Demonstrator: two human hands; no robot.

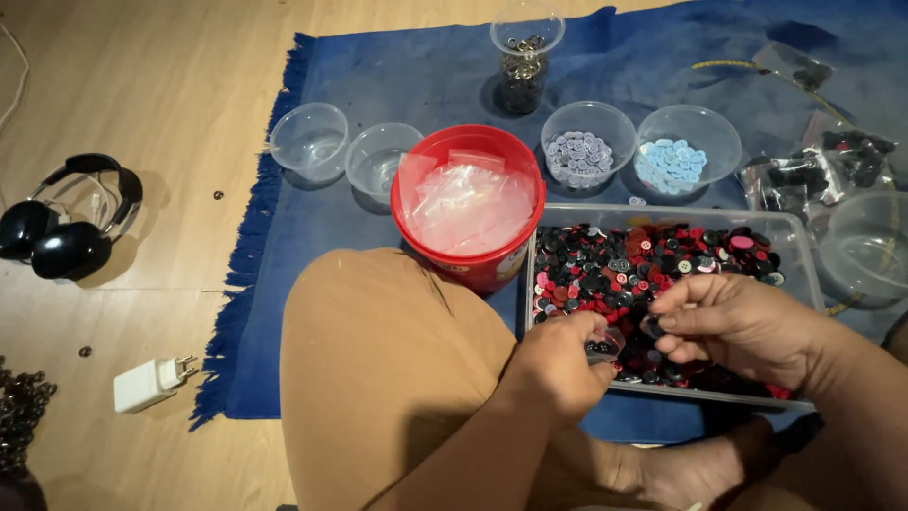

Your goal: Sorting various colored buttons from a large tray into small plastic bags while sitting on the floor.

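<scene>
five clear bowls (309,142), one red bucket (467,208)

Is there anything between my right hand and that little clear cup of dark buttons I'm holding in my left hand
Nothing visible stands between them. The right hand, pinching a dark button, sits just beside the small clear cup held in the left hand, both over the tray of mixed buttons. Only a short open gap separates them.

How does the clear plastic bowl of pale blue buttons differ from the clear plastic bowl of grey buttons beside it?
The clear plastic bowl of pale blue buttons sits farther right and looks wider and shallower; the clear plastic bowl of grey buttons looks narrower and deeper, nearer the red plastic bucket. One holds pale blue buttons, the other grey. Both stand upright on the blue mat.
</scene>
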